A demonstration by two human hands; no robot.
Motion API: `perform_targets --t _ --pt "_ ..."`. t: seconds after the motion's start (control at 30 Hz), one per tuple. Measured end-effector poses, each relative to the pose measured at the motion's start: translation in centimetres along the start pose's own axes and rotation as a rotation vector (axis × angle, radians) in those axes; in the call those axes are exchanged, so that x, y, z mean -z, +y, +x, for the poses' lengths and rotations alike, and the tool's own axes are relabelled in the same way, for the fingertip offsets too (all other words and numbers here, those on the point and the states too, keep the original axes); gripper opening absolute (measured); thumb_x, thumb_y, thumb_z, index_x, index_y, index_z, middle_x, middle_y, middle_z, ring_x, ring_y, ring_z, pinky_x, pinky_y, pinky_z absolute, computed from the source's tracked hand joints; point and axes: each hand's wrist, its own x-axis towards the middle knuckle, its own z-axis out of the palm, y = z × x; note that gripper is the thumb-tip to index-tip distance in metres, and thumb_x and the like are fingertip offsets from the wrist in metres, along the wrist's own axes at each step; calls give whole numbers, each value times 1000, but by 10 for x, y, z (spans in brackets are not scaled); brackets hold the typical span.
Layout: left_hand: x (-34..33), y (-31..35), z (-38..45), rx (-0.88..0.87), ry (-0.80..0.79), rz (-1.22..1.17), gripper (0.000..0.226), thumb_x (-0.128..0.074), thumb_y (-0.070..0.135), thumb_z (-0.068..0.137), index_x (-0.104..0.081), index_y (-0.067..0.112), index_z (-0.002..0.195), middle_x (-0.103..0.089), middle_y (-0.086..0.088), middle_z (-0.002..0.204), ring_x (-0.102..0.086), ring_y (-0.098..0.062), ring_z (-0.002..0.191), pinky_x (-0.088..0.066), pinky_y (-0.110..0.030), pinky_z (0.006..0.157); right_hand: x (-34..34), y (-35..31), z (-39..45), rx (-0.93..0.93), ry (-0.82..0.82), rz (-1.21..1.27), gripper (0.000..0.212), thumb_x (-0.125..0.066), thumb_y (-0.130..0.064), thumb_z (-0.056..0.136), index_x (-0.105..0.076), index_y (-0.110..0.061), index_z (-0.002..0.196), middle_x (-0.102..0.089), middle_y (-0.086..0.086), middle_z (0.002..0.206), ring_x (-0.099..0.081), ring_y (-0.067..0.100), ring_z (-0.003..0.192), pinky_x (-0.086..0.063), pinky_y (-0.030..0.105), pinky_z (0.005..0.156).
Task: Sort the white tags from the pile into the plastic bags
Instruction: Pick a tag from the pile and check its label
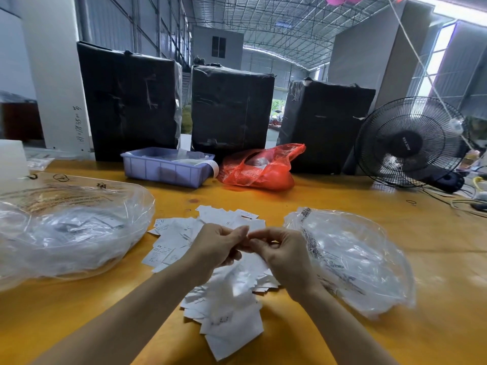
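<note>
Both hands, left hand (pixel 220 246) and right hand (pixel 283 255), meet above the tag pile (pixel 210 259), fingers curled; whether they pinch anything, I cannot tell. Bags (pixel 355 259) flank them; a careless toss could miss.

A loose pile of white tags (pixel 210 262), small printed paper slips overlapping at all angles, lies directly beneath the fingers (pixel 241 233). One crumpled clear plastic bag (pixel 73 230) sits left of them, another clear bag (pixel 353 262) just to their right.
</note>
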Motion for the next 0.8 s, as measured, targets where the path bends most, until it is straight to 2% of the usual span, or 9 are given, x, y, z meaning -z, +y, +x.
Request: perform_targets --t 0.1,0.23,0.33,0.4,0.47,0.53,0.63,0.7,0.8 --pt "2 -8 1 55 27 29 40 -59 36 88 -71 -1 80 -73 -14 75 -57 -10 50 -44 -18 48 -6 15 -3 -35 20 -144 7 -70 -1 81 -74 -6 82 -72 5 77 -67 10 72 -52 19 67" --pt "17 2 5 204 -72 55 64 -53 60 76 -68 -1 84 -73 -15 78 -66 -15 56 -53 -22 52 -2 24 2 -90 31 -186 5 -71 -7 81 -74 -5 85 -70 5 79 -62 12 70 -50 26 65" --pt "27 11 5 243 -234 187 75 -60 67 57 -68 0 89 -74 -15 82 -67 -17 61 -55 -23 57 -2 25 3 -78 48 -186 3 -72 -7 81 -74 -8 82 -69 1 75 -60 9 67 -48 25 65" --pt "35 15 3 209 -337 326 68 -72 59 52 -70 5 93 -74 -10 85 -68 -14 68 -57 -24 67 -3 26 3 -66 50 -212 3 -72 -8 80 -74 -10 82 -69 0 75 -60 9 68 -50 25 66" --pt "42 17 2 199 -425 463 53 -83 40 54 -70 12 97 -74 -5 87 -69 -12 77 -57 -26 78 -3 27 3 -61 60 -227 3 -72 -9 81 -74 -10 82 -70 -1 76 -62 10 70 -52 26 67" --pt "45 17 1 218 -485 567 41 -86 18 61 -68 16 97 -74 -1 84 -69 -13 82 -56 -26 82 -2 27 3 -59 76 -224 3 -71 -8 81 -73 -10 82 -70 0 78 -64 12 72 -53 28 67" --pt "43 16 1 208 -462 600 30 -81 2 68 -67 14 91 -71 0 75 -66 -12 74 -56 -23 72 -3 26 3 -36 90 -221 3 -71 -8 82 -73 -10 83 -71 3 79 -65 16 73 -53 30 66" --pt "40 16 1 199 -412 541 24 -80 0 69 -67 12 86 -71 0 71 -66 -9 65 -53 -19 62 -4 23 2 12 108 -240 4 -71 -8 82 -73 -11 84 -71 2 81 -65 15 73 -53 26 66" --pt "39 19 1 173 -356 451 20 -79 1 71 -68 8 85 -73 -4 73 -66 -9 63 -52 -17 59 -3 16 1 167 189 -337 6 -71 -5 81 -73 -8 85 -66 -1 81 -63 9 74 -53 25 70"
